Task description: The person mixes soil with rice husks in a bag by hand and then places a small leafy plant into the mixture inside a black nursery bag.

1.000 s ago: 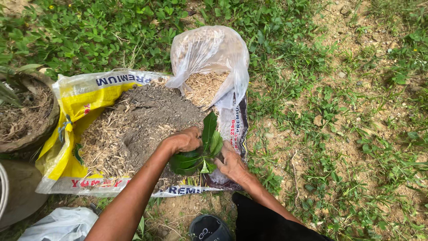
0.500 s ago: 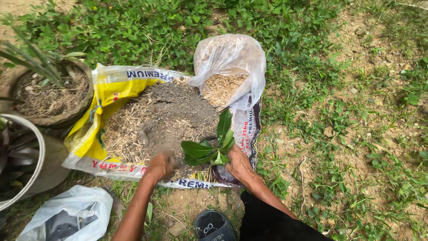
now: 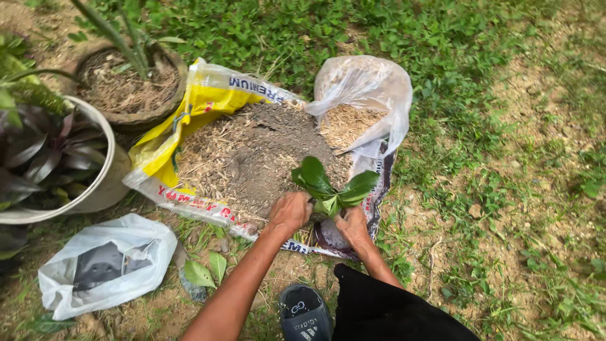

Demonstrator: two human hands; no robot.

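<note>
Since a second ago our left hand (image 3: 289, 213) has slid off the green seedling (image 3: 332, 189) to the near edge of the soil heap (image 3: 252, 155), fingers curled onto the dirt. Our right hand (image 3: 351, 224) is closed about the plant's base, holding it upright just right of the heap on the yellow sack (image 3: 189, 107). We note a clear husk bag (image 3: 363, 95) far right and two potted plants (image 3: 69, 139) left.

Head view, steeply down, fairly close
</note>
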